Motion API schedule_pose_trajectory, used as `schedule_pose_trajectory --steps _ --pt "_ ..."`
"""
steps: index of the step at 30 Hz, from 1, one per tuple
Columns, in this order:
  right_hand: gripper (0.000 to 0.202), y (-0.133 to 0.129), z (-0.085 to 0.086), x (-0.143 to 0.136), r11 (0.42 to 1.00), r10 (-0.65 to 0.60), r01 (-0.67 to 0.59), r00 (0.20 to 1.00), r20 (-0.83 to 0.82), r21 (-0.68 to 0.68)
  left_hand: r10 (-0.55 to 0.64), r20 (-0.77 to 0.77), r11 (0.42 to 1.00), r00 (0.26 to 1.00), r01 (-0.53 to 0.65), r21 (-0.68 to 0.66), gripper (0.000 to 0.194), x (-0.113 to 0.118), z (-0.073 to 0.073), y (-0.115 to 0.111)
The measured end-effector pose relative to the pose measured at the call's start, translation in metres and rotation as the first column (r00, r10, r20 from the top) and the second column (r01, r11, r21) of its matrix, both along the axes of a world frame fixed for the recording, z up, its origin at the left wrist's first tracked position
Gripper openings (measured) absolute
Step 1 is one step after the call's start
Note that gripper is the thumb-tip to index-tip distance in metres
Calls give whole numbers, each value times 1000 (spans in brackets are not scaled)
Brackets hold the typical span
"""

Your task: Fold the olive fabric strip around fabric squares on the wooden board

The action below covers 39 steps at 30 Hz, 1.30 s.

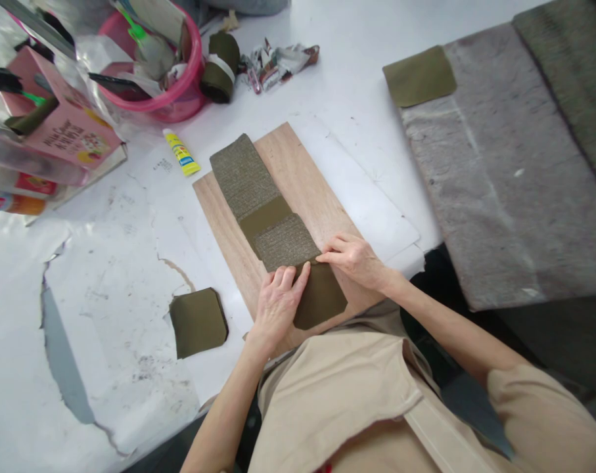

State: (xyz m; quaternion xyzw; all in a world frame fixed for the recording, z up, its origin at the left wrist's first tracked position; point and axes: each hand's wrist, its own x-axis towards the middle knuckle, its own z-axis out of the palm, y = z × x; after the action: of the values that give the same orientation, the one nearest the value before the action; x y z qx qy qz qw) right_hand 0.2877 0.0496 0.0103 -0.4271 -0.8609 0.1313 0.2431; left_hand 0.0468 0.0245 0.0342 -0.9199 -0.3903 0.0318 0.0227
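A long strip of olive fabric [322, 295] lies across a wooden board [298, 157], with rough grey-brown textured sections [243, 171] on its upper part and a smooth olive band between them. My left hand [279, 299] rests on the strip's left edge, fingers stretched out along the seam where the textured section meets the smooth end. On the seam's right end, my right hand [351, 259] pinches the fabric edge between thumb and forefinger. To the left of the board sits a small stack of olive fabric pieces [199, 323] with rounded corners.
A yellow glue tube [182, 152] lies above the board. Beyond it stand a pink basket [194, 72] of tools, a rolled olive fabric [221, 69] and a pink box [66, 112]. At right, a grey padded slab [504, 164] bears an olive piece [420, 75]. The white table covering is torn at left.
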Motion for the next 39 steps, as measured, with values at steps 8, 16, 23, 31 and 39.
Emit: schedule_pose_trajectory --steps 8,16,23,31,39 --pt "21 -2 1 1 999 -29 29 1000 2 17 -28 -58 999 998 25 -47 52 9 8 4" --pt "21 -4 1 2 998 -42 41 999 32 43 -16 -124 995 992 3 -102 54 17 17 9" --pt "22 -7 0 7 999 -48 48 998 37 10 7 -147 988 989 -29 -151 58 25 24 11" --pt "25 -15 1 3 988 -142 141 990 -10 -65 6 -149 991 989 -26 -135 57 31 26 12" --pt "31 -23 1 1 990 -130 134 988 79 -47 160 66 986 985 -157 -52 51 -4 -3 -14"
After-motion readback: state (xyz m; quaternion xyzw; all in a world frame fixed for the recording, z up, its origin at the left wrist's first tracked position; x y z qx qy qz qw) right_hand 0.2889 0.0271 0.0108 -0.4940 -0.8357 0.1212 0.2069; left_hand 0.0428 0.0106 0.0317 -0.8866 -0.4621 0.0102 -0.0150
